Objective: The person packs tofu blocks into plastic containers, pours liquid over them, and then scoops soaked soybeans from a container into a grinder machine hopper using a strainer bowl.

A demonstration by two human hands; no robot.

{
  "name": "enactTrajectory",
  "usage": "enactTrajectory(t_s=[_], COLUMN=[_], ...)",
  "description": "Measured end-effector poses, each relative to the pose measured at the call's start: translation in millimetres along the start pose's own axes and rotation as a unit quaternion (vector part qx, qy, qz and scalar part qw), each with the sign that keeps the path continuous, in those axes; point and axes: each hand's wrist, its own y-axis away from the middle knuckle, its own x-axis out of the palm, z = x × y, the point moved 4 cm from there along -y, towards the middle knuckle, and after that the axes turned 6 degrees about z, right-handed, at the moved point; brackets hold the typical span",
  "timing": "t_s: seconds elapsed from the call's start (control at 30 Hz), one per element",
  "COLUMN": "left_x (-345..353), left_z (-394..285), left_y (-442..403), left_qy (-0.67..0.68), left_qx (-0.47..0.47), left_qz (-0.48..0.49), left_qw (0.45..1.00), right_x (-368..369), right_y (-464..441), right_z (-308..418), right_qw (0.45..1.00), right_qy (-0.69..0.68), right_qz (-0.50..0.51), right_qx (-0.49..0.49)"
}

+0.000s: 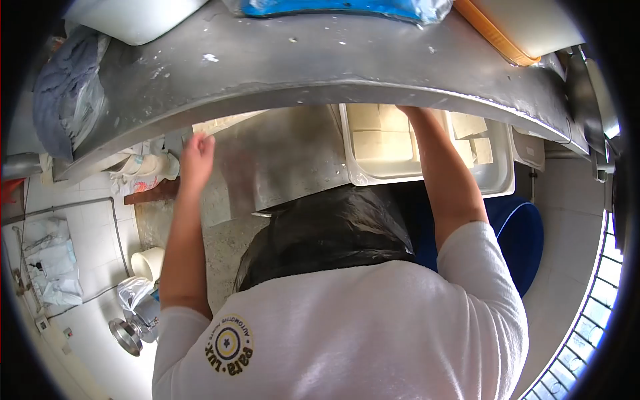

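Observation:
My left hand [199,150] is raised at the left end of the lower steel surface [267,160], below the upper shelf edge. Its fingers are curled in; what they hold, if anything, does not show. My right arm reaches over a white tray [356,179] of pale, flat rectangular blocks [373,145]. Only the wrist end of my right hand [408,110] shows; the steel shelf hides the fingers. More pale pieces [481,151] lie to the right of that arm, in a whitish tray [503,180].
The upper steel shelf [287,60] crosses in front, bearing a blue plastic-wrapped pack [333,7] and white containers. A grey cloth [57,100] hangs at its left. Below are a black plastic covering [327,233] and a blue barrel [527,240]; a metal device [130,333] is lower left.

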Motion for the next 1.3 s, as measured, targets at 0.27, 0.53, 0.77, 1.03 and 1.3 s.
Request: enactTrajectory(t_s=[0.27,0.53,0.77,1.03,1.3], left_x=[26,25,0,5,-7], left_z=[78,78,34,9,-72], left_y=[-159,-114,-69,-8,36], left_qy=[-0.310,-0.190,-0.021,0.350,0.641], left_qx=[0.050,0.090,0.011,-0.037,-0.139], left_qz=[0.130,0.153,0.314,0.424,0.301], left_qw=[0.940,0.966,0.949,0.834,0.692], right_x=[-21,-28,-25,15,82], right_y=[124,166,161,109,99], right_z=[93,110,114,231,310], right_qw=[0.994,0.999,0.999,0.964,0.675], right_qy=[0.019,0.016,0.002,-0.161,-0.595], right_qz=[0.065,0.024,0.029,0.133,0.406], right_qx=[-0.087,-0.028,-0.028,-0.166,0.159])
